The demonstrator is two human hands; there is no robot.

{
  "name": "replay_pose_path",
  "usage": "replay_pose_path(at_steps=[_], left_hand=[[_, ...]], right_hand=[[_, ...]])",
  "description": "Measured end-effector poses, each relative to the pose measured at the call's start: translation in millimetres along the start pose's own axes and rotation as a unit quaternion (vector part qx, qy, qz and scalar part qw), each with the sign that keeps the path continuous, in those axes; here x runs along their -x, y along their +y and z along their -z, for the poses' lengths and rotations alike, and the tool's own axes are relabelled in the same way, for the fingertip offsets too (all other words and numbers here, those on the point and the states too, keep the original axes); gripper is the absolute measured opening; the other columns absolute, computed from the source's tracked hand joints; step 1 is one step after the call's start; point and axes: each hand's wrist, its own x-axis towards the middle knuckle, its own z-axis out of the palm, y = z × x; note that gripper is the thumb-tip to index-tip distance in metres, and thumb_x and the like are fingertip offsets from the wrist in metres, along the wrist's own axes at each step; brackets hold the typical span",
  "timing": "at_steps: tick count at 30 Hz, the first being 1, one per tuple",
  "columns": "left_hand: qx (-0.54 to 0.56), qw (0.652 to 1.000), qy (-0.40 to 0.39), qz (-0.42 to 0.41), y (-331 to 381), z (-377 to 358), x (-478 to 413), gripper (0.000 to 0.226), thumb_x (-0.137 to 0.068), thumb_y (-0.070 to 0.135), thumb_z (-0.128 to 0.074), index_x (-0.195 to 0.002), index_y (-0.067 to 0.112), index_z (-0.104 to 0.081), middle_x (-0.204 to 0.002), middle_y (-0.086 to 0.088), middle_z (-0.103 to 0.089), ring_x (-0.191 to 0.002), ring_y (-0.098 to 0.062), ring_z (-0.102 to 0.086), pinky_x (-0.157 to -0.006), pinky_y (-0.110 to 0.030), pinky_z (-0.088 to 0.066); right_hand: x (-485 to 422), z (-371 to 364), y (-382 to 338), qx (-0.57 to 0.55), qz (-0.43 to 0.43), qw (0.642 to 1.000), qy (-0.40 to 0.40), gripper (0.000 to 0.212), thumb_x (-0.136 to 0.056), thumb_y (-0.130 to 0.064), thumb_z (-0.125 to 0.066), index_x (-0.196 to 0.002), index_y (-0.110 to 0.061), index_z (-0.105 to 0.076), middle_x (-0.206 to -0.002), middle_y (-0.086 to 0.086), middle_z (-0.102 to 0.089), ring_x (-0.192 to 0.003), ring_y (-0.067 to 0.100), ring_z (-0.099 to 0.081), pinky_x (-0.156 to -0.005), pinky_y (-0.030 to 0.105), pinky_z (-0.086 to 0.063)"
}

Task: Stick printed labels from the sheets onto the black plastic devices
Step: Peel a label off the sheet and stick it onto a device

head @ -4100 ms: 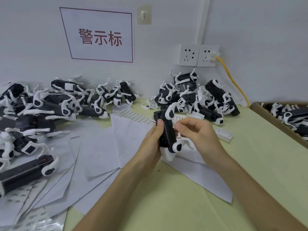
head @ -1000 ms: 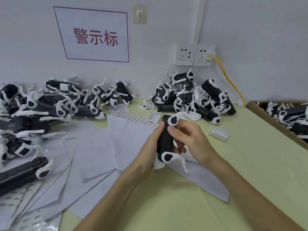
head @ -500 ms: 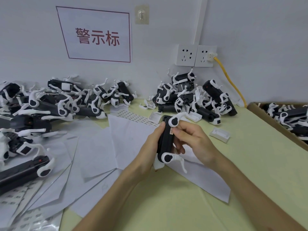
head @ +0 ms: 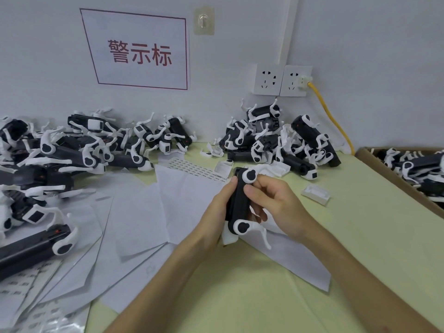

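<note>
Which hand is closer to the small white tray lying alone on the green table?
Right. The right hand sits just left of the white tray; the left hand is farther left, across the device.

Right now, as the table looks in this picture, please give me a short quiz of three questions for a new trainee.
1. True or false: the left hand and the right hand both hold one black device.
2. The yellow cable is plugged into: A) the left wall socket; B) the right wall socket; C) nothing.
3. Fill in: the cardboard box with devices stands at the ____ edge of the table.
Key: 1 true; 2 B; 3 right.
</note>
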Motion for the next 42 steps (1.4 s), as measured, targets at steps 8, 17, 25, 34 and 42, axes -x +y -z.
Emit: replay_pose_path(at_steps=[8,17,25,34,42], left_hand=[[0.012,1.0,-0.022,0.014,4.5,-1.5,-0.1,0.066,-0.097,0.057,-0.039,-0.072,0.005,-0.071,-0.075,-0.021,-0.064,-0.071,-0.031,-0.063,-0.066,-0.032,-0.054],[-0.016,1.0,-0.019,-0.003,1.8,-4.4,1.2,0.064,-0.104,0.053,-0.035,-0.072,0.009,-0.071,-0.078,-0.021,-0.061,-0.075,-0.029,-0.063,-0.078,-0.034,-0.055],[-0.072,0.997,-0.013,-0.036,-3.5,-1.9,-0.9,0.059,-0.106,0.052,-0.036,-0.082,0.007,-0.065,-0.083,-0.017,-0.064,-0.081,-0.026,-0.064,-0.085,-0.035,-0.054],[-0.177,0.979,0.031,-0.099,-10.8,-3.6,2.5,0.068,-0.1,0.063,-0.036,-0.102,-0.003,-0.056,-0.085,-0.012,-0.069,-0.085,-0.027,-0.068,-0.096,-0.057,-0.051],[-0.189,0.976,0.035,-0.103,-5.8,-4.6,3.5,0.06,-0.108,0.052,-0.032,-0.106,-0.003,-0.055,-0.085,-0.009,-0.069,-0.084,-0.025,-0.069,-0.091,-0.049,-0.055]], right_hand=[[0.0,2.8,-2.4,-0.023,-0.008,0.999,-0.032,0.032,-0.104,-0.004,-0.049,-0.073,-0.002,-0.042,-0.056,0.003,-0.053,-0.051,0.022,-0.046,-0.053,0.029,-0.043],[0.1,-3.1,-5.2,-0.057,-0.012,0.998,0.016,0.034,-0.089,-0.02,-0.055,-0.056,-0.011,-0.049,-0.049,0.003,-0.047,-0.048,0.026,-0.044,-0.047,0.026,-0.042],[0.8,-5.4,-3.8,-0.072,-0.02,0.996,0.043,0.032,-0.08,-0.016,-0.057,-0.05,-0.024,-0.05,-0.052,0.005,-0.039,-0.048,0.021,-0.043,-0.044,0.027,-0.039],[0.6,-7.9,-1.2,-0.092,-0.036,0.994,0.054,0.033,-0.079,-0.017,-0.057,-0.048,-0.025,-0.05,-0.054,0.006,-0.038,-0.048,0.019,-0.042,-0.045,0.025,-0.038],[-0.2,-6.0,3.4,-0.126,-0.034,0.991,0.039,0.03,-0.081,-0.016,-0.056,-0.052,-0.02,-0.05,-0.054,0.001,-0.041,-0.05,0.017,-0.045,-0.047,0.026,-0.039]])
